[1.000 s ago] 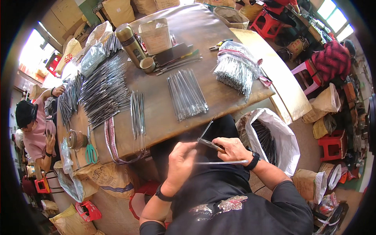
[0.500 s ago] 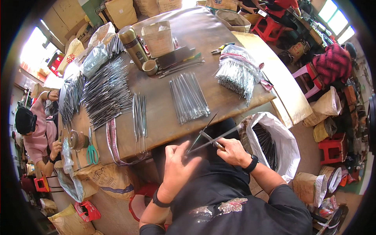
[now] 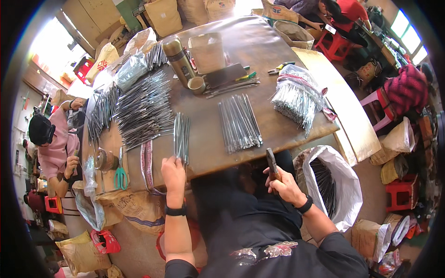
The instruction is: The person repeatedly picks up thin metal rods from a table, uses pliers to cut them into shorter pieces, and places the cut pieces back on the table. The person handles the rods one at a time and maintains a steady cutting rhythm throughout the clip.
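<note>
My left hand (image 3: 174,176) is at the table's near edge, its fingers closed on the near end of a thin metal rod in a small row of rods (image 3: 181,134). My right hand (image 3: 283,187) grips a short tool (image 3: 272,164) with a flat dark metal end and a brownish handle; its exact kind is unclear. The tool points up and away, just off the table edge. Between my hands, farther in, lies a neat row of similar metal rods (image 3: 240,123). A larger pile of rods (image 3: 143,109) spreads over the left of the table.
A plastic-wrapped rod bundle (image 3: 296,99) lies right; a white sack (image 3: 340,185) with rods stands beside my right arm. A flask (image 3: 180,60), cup (image 3: 196,85) and pliers (image 3: 281,68) are farther back. Teal scissors (image 3: 121,178) lie left, near a person in pink (image 3: 58,148).
My left hand has moved left and away from the tool, to the small rod row. The long rods crossing at my right hand are gone from there. The view has shifted slightly.
</note>
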Tool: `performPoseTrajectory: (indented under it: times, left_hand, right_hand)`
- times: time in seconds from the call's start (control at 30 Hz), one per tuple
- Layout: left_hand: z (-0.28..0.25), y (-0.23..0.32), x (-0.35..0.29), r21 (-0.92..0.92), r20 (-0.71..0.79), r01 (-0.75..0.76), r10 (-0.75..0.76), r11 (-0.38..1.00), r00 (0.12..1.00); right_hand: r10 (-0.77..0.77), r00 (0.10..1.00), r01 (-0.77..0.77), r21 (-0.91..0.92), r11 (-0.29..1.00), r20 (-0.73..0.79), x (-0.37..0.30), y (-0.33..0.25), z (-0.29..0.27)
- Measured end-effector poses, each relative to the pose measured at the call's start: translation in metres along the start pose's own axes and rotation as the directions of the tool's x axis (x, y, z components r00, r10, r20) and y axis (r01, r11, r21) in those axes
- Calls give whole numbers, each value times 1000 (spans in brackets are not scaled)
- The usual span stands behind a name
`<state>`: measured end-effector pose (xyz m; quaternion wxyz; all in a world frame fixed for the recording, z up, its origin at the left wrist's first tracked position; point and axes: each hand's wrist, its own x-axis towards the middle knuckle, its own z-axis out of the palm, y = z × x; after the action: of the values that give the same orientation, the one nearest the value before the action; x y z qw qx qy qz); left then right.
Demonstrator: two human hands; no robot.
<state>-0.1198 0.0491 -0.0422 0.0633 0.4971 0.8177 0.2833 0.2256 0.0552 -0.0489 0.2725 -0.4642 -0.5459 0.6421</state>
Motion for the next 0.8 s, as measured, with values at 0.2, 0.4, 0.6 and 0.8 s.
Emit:
performPoseTrajectory:
  times: [0.2, 0.4, 0.6, 0.8]
  left_hand:
    - [14, 16, -7, 222, -68, -46, 63, 974, 996]
    - [52, 79, -28, 8, 132, -146, 144, 989, 981]
    - [79, 90, -8, 41, 263, -89, 75, 995, 962]
    - [82, 66, 6, 22, 236, -219, 208, 976, 949]
  right_hand:
    - [48, 999, -43, 164, 986, -25, -8, -5, -7]
    - [42, 996, -58, 224, 973, 79, -5, -12, 3]
    - [33, 994, -58, 258, 965, 101, -11, -18, 5]
    - [43, 995, -22, 218, 976, -91, -16, -5, -33]
